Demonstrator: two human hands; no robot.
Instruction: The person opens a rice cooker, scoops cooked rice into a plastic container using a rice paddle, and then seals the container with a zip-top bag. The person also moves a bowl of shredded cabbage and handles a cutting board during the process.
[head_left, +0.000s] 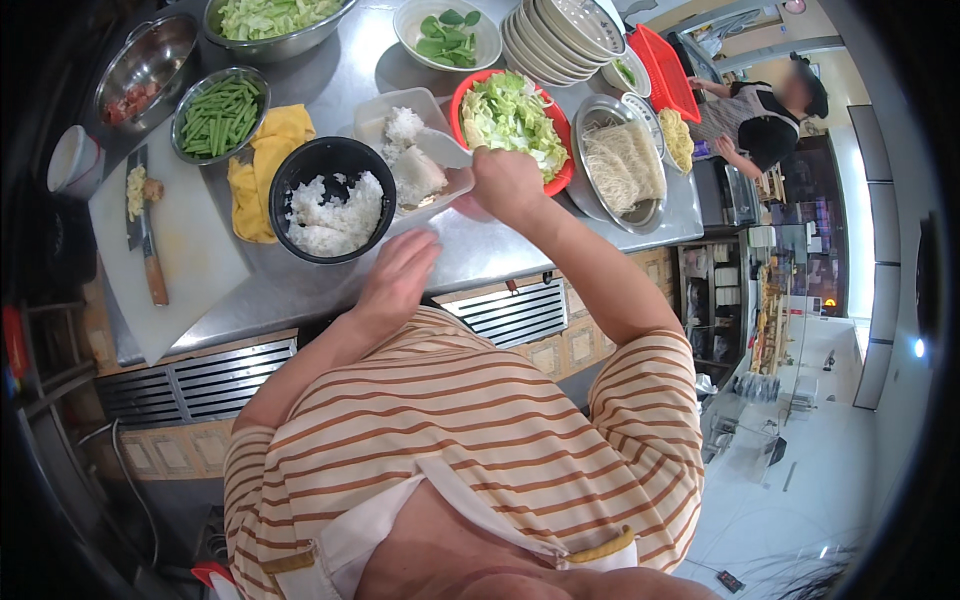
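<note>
In my right hand (510, 178) is the handle end of a translucent plastic scoop (448, 148). Cooked white rice (420, 176) lies at the scoop, over a clear rectangular plastic container (369, 112). More rice clings inside that container. My left hand (397, 274) is empty, its fingers stretched out near the counter edge, just right of a black round bowl (336, 152). Loose white rice (334, 217) partly fills the bowl. Beyond my right hand sits a red basin (564, 124) of chopped lettuce (510, 120).
Left: a cutting board (199, 247) with a knife (154, 270), a yellow cloth (281, 142), green beans (221, 116) and a steel meat bowl (169, 56). Right: noodles (622, 165) and stacked bowls (551, 45). A co-worker (765, 120) stands beyond, by a red basket (660, 71).
</note>
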